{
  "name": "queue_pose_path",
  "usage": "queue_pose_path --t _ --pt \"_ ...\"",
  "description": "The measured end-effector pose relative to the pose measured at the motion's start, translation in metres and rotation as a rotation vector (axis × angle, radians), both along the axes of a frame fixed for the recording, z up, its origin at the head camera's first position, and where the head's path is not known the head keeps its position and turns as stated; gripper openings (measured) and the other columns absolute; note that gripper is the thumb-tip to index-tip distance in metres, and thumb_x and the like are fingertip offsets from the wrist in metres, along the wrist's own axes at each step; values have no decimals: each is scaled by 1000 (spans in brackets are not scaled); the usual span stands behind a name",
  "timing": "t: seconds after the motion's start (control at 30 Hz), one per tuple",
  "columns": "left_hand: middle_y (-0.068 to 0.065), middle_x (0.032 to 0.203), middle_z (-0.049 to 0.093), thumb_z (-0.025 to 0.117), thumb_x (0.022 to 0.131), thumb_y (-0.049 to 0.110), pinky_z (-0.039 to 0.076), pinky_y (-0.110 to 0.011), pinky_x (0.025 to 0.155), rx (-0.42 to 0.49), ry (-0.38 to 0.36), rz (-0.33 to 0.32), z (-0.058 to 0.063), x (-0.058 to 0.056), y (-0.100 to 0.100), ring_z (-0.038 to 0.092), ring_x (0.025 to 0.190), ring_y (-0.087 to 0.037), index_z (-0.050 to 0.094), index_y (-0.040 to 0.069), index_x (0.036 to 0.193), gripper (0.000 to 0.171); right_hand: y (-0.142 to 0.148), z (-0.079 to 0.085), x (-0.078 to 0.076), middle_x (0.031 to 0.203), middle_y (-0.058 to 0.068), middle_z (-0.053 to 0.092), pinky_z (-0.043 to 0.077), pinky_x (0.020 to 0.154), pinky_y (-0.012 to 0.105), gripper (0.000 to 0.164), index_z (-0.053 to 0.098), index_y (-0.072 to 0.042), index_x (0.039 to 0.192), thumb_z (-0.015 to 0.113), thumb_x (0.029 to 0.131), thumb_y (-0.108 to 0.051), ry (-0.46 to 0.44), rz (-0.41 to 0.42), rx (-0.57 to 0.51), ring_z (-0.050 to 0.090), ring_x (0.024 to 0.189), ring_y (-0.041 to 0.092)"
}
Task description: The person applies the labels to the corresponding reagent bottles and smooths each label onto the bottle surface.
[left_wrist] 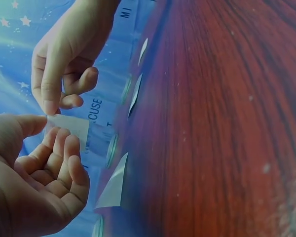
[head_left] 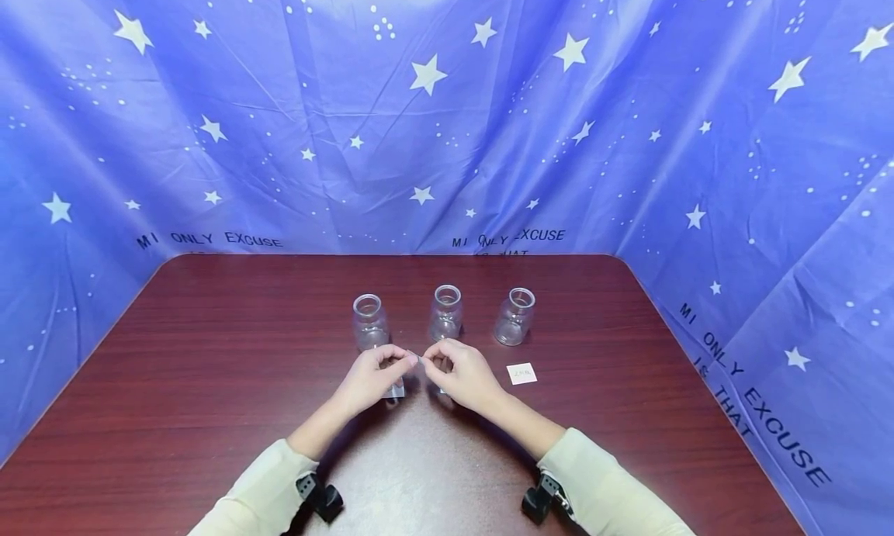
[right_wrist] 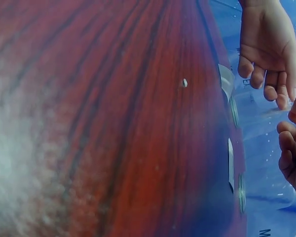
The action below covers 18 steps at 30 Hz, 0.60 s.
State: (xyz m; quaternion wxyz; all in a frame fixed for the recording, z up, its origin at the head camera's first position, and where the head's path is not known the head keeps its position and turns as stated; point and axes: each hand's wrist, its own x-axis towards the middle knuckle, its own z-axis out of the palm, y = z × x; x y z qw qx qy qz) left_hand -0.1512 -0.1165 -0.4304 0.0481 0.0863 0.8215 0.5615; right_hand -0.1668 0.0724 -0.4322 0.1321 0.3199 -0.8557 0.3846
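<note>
Between the two hands, above the table, a small white paper square (left_wrist: 75, 129) is held up. My left hand (head_left: 377, 377) pinches one corner of it between thumb and forefinger, its other fingers loosely curled in the left wrist view. My right hand (head_left: 462, 375) pinches the upper edge beside that corner with thumb and forefinger. The fingertips of both hands almost meet. In the head view the square is mostly hidden by the fingers. Beneath my left hand lies another paper square (head_left: 395, 392), and a third, mostly covered, is under my right hand.
Three open glass jars stand in a row beyond the hands: a left jar (head_left: 370, 326), a middle jar (head_left: 446, 315) and a right jar (head_left: 514, 319). A paper square with handwriting (head_left: 521, 374) lies before the right jar. Starry blue curtains (head_left: 419, 133) border the dark red table (head_left: 174, 381).
</note>
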Motion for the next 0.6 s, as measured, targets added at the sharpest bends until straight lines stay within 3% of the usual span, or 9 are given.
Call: queue_pose_path --t 0.17,0.43,0.6 --pt "-21 84 67 62 89 27 45 -21 54 31 -54 16 2 1 -1 60 63 -14 67 2 94 26 0 2 2 73 -5 57 41 55 13 4 66 -13 85 63 85 -14 12 1 37 54 61 12" --pt "-17 75 66 62 89 29 44 -21 53 39 -72 25 -5 -2 0 58 61 -12 66 1 91 28 -1 -1 0 75 -4 59 41 56 12 5 67 -13 85 65 85 -18 68 5 55 56 62 12" --pt "-16 78 67 62 89 27 45 -21 53 44 -74 20 -5 -2 0 59 62 -11 66 0 93 28 -2 0 1 75 -5 58 40 55 10 4 68 -14 86 66 85 -17 113 26 63 57 62 13"
